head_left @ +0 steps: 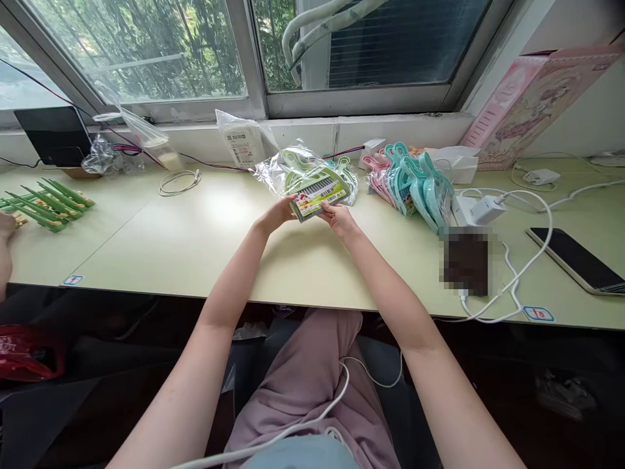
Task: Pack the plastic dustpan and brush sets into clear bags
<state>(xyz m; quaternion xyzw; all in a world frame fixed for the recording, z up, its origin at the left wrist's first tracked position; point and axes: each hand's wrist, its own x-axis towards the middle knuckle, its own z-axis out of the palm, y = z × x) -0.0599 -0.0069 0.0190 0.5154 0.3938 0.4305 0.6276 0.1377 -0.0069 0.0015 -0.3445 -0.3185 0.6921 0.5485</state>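
Both hands hold a flat package with a yellow-green printed label and a dark striped strip (321, 197), tilted above the table. My left hand (282, 213) is closed on its left end, and my right hand (338, 217) pinches its lower right edge. Just behind the package are light green plastic hangers (299, 164) in a crinkled clear bag; whether they are joined to the package, I cannot tell. To the right lies a bundle of teal hangers (418, 177) beside pink hangers (381, 176), partly in clear plastic.
The table (195, 254) runs along a window. At right are a white charger (488, 210), looping white cables and a phone (581, 260). Green stick-like items (51, 203) lie at left near another person's hand (6, 238). A pink box (532, 107) stands at the back right.
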